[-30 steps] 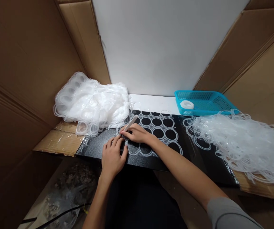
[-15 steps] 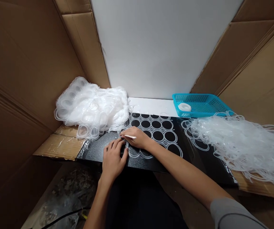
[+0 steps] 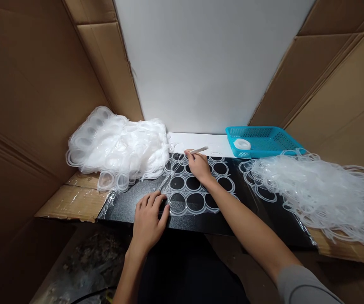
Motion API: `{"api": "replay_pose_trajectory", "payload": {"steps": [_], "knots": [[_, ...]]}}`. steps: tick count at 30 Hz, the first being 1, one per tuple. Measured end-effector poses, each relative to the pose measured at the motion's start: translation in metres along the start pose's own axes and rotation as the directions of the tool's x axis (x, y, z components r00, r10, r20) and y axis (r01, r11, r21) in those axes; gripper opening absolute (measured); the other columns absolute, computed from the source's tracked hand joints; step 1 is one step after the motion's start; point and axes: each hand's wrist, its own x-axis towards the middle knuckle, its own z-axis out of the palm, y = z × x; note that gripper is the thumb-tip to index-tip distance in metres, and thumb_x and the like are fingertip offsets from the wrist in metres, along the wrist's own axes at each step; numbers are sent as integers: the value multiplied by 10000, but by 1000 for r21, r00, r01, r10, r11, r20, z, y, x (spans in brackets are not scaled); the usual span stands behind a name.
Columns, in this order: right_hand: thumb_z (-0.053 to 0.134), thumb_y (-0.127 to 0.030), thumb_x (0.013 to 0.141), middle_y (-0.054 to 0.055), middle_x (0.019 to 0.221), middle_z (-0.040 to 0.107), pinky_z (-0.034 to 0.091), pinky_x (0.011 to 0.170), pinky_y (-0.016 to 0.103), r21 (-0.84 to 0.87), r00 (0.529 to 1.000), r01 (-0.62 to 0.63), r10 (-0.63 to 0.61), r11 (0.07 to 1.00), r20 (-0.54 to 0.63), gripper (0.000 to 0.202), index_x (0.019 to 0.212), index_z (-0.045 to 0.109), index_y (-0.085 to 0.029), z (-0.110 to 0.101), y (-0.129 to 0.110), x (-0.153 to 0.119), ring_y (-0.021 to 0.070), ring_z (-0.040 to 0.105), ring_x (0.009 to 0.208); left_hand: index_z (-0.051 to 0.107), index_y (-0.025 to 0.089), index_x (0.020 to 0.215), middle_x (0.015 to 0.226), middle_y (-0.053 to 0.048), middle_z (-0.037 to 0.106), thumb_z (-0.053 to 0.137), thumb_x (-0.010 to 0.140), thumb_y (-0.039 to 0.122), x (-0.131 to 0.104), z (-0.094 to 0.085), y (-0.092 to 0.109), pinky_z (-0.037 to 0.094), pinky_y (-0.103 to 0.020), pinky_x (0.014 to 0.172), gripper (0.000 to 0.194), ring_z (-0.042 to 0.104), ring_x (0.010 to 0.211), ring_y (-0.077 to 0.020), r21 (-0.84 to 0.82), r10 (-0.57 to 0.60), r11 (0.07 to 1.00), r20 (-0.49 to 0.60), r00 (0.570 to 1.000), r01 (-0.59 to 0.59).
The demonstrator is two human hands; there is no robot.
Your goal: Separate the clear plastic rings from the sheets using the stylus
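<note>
A clear sheet of joined translucent rings [image 3: 195, 214] lies on the black work surface in front of me. My right hand [image 3: 198, 165] is closed over the far part of the sheet. A slim, white pen-like tool [image 3: 200, 150] sticks out of its fingers to the right; its kind and tip I cannot make out. From these fingertips a loose translucent strand [image 3: 166, 180] curls down along the sheet's left side. My left hand [image 3: 150, 214] lies palm down on the surface at the sheet's near left corner, fingers extended and thumb apart.
To the left, a thick pile of translucent ring sheets [image 3: 123, 145] rests partly on cardboard [image 3: 70, 202]. A tangled heap of clear ring pieces [image 3: 330, 181] covers the right side. Behind it stands a blue basket [image 3: 269, 153] holding a white ring-shaped roll [image 3: 242, 144]. Cardboard panels flank the workspace.
My right hand has moved away from my left hand, toward the far part of the sheet, and a strand now trails from its fingers. The left hand has barely moved.
</note>
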Motion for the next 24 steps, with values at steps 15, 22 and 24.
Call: {"api": "replay_pose_trajectory", "payload": {"steps": [15, 22, 24], "knots": [[596, -322, 1041, 48, 1151, 814, 591, 1001, 414, 218, 860, 159, -244, 963, 449, 241, 1076, 826, -262, -34, -19, -35, 244, 760, 1085, 614, 233, 1157, 1309, -115, 605, 599, 935, 234, 14, 0, 8, 426, -533, 1094, 222, 559, 1272, -315, -76, -44, 996, -80, 996, 38], [620, -351, 1023, 47, 1103, 821, 537, 1079, 386, 276, 856, 69, -199, 959, 477, 236, 1007, 828, -242, -23, -27, -55, 237, 759, 1084, 638, 226, 1264, 1317, -110, 641, 557, 999, 259, 20, 22, 24, 495, -492, 1064, 279, 601, 1246, -300, -90, 40, 995, -2, 999, -40], [627, -348, 1016, 46, 1084, 823, 543, 1061, 377, 289, 864, 40, -179, 956, 472, 227, 990, 825, -240, -25, -27, -53, 233, 763, 1065, 654, 233, 1267, 1324, -108, 653, 571, 995, 266, 20, 23, 24, 498, -510, 1056, 286, 606, 1255, -314, -49, 32, 998, -4, 999, -32]]}}
